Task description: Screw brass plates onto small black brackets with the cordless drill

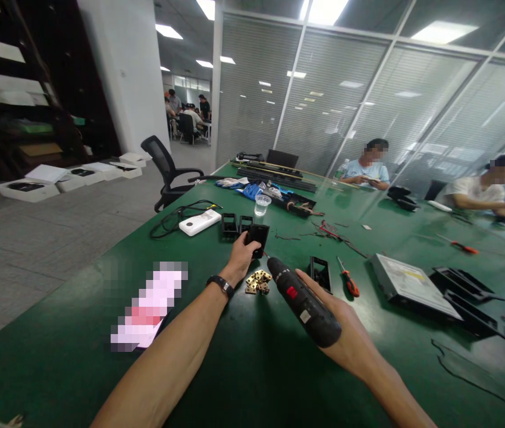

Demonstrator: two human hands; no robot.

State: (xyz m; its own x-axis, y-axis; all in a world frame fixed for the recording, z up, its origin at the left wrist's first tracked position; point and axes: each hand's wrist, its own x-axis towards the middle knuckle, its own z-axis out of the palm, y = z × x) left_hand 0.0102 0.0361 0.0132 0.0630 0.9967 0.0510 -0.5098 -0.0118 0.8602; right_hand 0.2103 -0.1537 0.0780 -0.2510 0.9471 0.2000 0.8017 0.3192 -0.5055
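Now, one small black plastic box (260,236) is up off the green table (216,380), pinched between the left hand's (241,255) thumb and fingers. One black, bullet-shaped power drill (303,303) points at it from 5 o'clock, with the right hand (339,318) wrapped around it. The step looks like screw work on the box; I can't tell if the tip touches. The next move seems to need a still box and a straight drill.

Going out from the box, a heap of shiny gold-coloured metal bits (259,280) sits at 6 o'clock, too piled up to count. Two hollow black plastic boxes (229,217) stand near 10 o'clock, then one smooth white plastic block (200,223). One clear plastic cup (262,205) is at 12. One black plastic tray (326,270) lies at 4, just beside one of two orange-handled metal screwdrivers (350,283).
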